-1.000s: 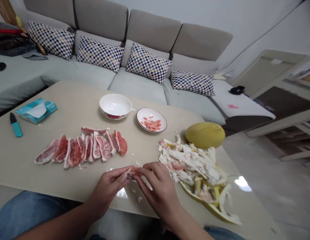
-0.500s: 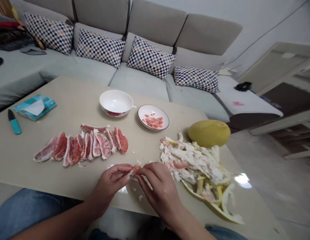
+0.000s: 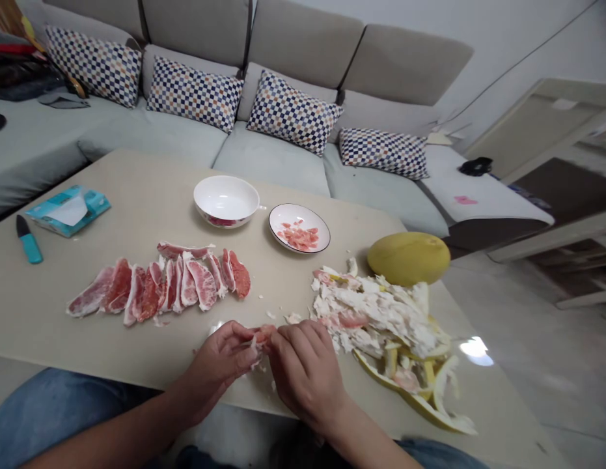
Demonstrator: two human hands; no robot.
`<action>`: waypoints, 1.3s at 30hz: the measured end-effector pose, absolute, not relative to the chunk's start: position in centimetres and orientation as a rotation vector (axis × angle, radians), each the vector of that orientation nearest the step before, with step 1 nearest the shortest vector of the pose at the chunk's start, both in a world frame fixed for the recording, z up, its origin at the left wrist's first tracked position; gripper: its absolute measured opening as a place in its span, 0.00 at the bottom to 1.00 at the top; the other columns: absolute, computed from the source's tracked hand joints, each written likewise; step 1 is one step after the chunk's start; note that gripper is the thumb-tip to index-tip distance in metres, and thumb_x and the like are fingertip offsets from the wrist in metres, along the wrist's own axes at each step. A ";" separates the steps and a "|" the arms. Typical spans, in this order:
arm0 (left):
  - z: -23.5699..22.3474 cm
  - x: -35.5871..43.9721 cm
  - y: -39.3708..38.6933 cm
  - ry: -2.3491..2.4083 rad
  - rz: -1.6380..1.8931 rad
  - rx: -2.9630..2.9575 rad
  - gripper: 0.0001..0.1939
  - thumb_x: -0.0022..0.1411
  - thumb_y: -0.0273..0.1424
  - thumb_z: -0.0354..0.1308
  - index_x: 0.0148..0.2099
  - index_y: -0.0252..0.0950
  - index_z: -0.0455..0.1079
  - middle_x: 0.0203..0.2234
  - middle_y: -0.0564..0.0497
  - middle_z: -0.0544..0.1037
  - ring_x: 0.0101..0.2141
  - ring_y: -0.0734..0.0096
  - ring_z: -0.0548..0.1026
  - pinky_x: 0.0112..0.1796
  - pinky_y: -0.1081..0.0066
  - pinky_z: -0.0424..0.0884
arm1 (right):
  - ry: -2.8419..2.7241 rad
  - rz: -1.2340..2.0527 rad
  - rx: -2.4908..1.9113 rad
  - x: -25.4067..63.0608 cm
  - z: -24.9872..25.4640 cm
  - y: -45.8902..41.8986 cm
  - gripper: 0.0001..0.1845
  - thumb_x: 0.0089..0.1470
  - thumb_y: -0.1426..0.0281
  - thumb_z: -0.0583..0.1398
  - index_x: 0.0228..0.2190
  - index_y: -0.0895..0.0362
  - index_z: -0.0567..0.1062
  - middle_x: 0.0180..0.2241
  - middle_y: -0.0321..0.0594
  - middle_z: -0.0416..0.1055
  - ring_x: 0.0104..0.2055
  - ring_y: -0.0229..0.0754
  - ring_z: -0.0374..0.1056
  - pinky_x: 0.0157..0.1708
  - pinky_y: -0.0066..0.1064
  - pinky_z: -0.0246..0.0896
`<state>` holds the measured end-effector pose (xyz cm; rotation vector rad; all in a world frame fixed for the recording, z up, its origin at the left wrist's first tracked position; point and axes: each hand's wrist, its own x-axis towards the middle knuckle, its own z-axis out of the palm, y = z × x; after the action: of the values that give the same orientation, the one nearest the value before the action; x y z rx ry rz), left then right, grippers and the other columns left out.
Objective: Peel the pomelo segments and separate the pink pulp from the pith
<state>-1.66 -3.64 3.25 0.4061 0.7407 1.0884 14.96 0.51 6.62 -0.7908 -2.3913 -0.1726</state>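
Near the table's front edge, my left hand [image 3: 219,365] and my right hand [image 3: 307,371] meet, both pinching one small piece of pink pomelo [image 3: 262,335] with shreds of white membrane on it. The fingers cover most of the piece. Several pomelo segments [image 3: 202,284], pink with whitish skin, lie in a row beyond my left hand. To the right of my right hand is a heap of white pith and membrane [image 3: 375,312] on yellow-green peel [image 3: 424,410]. A dark-rimmed white plate [image 3: 283,243] holds small bits of pink flesh [image 3: 303,237].
A white bowl [image 3: 226,193] stands left of the plate. A whole yellow pomelo [image 3: 409,258] sits behind the peel heap. At the far left lie a tissue pack [image 3: 90,207] and a knife with a turquoise handle [image 3: 30,248]. A sofa [image 3: 273,156] borders the table's far side.
My right hand has rolled over and its fingers are curled more tightly at the pomelo piece. My left hand has shifted only slightly. The things on the table lie as before.
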 end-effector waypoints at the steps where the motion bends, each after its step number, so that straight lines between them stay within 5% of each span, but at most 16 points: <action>1: 3.4 -1.7 -3.7 0.731 1.071 0.382 0.09 0.55 0.28 0.66 0.36 0.36 0.68 0.36 0.52 0.77 0.38 0.75 0.74 0.43 0.71 0.67 | -2.394 -0.214 -0.765 15.0 6.4 0.5 0.06 0.57 0.79 0.55 0.34 0.61 0.71 0.27 0.44 0.72 0.29 0.44 0.59 0.33 0.38 0.54; 12: 3.6 -1.6 -4.0 0.619 1.083 0.324 0.11 0.55 0.27 0.67 0.38 0.35 0.68 0.35 0.52 0.73 0.34 0.77 0.71 0.40 0.73 0.65 | -2.327 -0.314 -0.644 15.6 5.4 0.4 0.07 0.56 0.79 0.55 0.35 0.61 0.72 0.29 0.45 0.74 0.33 0.45 0.64 0.35 0.39 0.54; 25: 3.3 -1.7 -3.3 0.631 1.136 0.386 0.13 0.50 0.27 0.70 0.35 0.35 0.69 0.35 0.51 0.76 0.36 0.75 0.72 0.39 0.75 0.64 | -2.296 0.159 -0.740 14.9 7.5 0.1 0.04 0.59 0.74 0.59 0.37 0.56 0.74 0.32 0.40 0.74 0.33 0.40 0.65 0.34 0.34 0.53; 39: 2.7 -1.9 -3.1 0.630 1.127 0.494 0.14 0.47 0.27 0.71 0.34 0.35 0.69 0.34 0.51 0.75 0.39 0.71 0.71 0.41 0.72 0.63 | -2.293 0.227 -0.729 15.0 7.7 0.2 0.05 0.62 0.73 0.57 0.38 0.56 0.73 0.32 0.40 0.75 0.33 0.39 0.66 0.34 0.34 0.53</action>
<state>-1.91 -3.07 2.70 0.4940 0.6304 1.1273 15.04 0.21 7.70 -0.7292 -2.2931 0.2269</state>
